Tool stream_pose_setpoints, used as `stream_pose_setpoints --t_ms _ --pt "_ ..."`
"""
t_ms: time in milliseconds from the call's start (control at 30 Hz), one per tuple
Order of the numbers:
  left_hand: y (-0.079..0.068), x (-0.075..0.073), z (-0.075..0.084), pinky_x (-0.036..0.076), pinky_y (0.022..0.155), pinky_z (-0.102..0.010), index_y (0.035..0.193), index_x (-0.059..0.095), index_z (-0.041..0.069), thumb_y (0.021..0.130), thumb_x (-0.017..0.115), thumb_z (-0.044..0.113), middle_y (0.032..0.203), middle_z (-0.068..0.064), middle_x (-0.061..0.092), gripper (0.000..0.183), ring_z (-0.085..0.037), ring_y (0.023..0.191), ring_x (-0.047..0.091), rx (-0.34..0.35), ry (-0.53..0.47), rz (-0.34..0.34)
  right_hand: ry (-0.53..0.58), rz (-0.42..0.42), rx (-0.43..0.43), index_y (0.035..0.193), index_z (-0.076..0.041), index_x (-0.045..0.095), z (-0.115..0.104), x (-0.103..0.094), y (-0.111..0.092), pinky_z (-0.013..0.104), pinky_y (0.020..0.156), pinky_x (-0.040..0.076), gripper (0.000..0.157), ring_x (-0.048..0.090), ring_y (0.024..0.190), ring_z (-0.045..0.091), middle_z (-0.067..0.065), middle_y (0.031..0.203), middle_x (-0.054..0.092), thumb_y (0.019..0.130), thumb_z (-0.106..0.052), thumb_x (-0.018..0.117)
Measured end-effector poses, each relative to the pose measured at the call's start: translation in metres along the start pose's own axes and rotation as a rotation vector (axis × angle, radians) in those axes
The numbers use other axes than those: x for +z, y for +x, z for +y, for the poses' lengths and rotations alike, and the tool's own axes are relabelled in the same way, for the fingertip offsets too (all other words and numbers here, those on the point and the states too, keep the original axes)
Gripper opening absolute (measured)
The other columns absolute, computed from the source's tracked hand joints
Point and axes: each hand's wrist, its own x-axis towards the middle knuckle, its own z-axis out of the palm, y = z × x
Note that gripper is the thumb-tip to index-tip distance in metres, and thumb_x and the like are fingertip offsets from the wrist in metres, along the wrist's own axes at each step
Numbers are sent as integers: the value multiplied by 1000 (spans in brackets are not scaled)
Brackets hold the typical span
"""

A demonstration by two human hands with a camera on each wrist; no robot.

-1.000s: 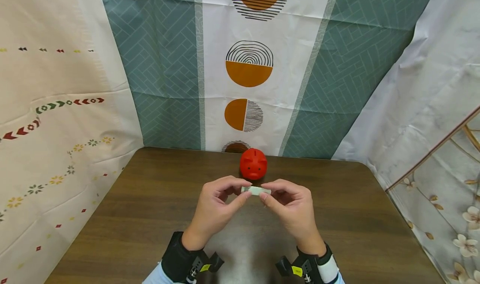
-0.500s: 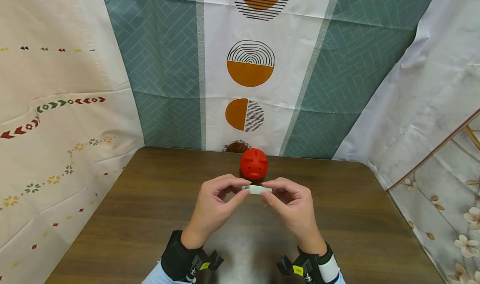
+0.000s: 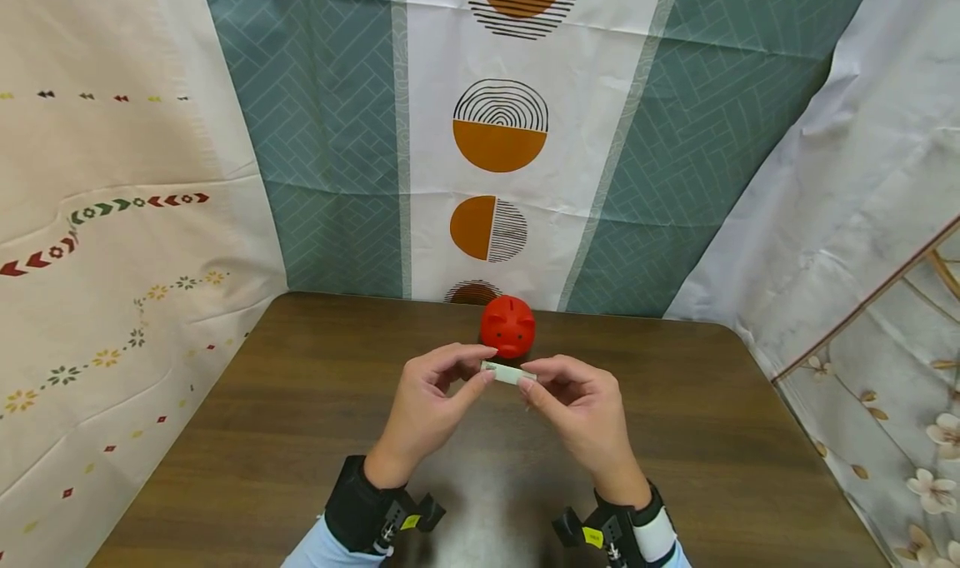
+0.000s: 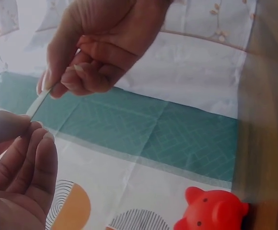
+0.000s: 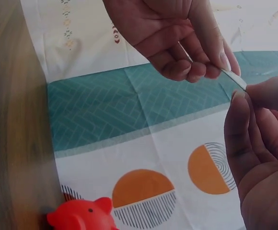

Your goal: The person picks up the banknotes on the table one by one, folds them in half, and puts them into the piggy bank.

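A small pale green strip, like folded paper (image 3: 508, 374), spans the gap between both hands above the table. My left hand (image 3: 429, 401) holds its left end between thumb and index finger, the index finger raised a little off it in the head view. At the right end, my right hand (image 3: 588, 418) pinches it with thumb and index finger. Seen edge-on, the strip (image 4: 39, 103) looks thin in the left wrist view, as does the strip (image 5: 235, 78) in the right one. Just beyond the hands stands a red piggy bank (image 3: 507, 328), its slot on top, face towards me.
The brown wooden table (image 3: 315, 385) reaches back to a hanging cloth (image 3: 330, 135) of teal and white with orange circles. Patterned cream cloth (image 3: 112, 301) hangs on the left, white flowered cloth (image 3: 862, 301) on the right.
The strip has shifted slightly up and left and now tilts, its left end higher. My left index finger has lifted a little away from the thumb; the piggy bank stays put.
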Motion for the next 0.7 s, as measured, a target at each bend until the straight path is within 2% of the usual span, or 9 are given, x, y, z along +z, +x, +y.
stream_pose_setpoints --t_ms 200,333,533,700 --pt "2 2 -17 61 80 -27 127 67 9 91 76 5 95 -11 72 37 -17 83 65 -34 26 -6 -35 35 -23 105 3 75 3 -2 3 32 56 59 18 66 65 26 9 80 70 88 8 73" --pt "6 2 -42 61 81 -30 126 67 11 90 79 9 100 -11 73 38 -17 85 67 -63 63 -31 -40 70 6 105 2 76 6 -6 6 31 59 59 17 66 65 25 9 81 71 89 6 74" --pt "14 1 -89 62 82 -43 119 70 12 87 83 14 107 -11 71 34 -24 89 69 -77 246 -32 -52 77 74 105 0 77 14 -14 12 33 63 61 15 68 68 24 12 82 73 90 -1 75" --pt "31 0 -115 60 88 -47 119 69 7 86 83 15 114 -11 68 36 -27 98 67 -75 372 -39 -73 73 123 103 -1 79 25 -20 24 33 67 63 14 70 69 27 17 83 74 91 -6 77"
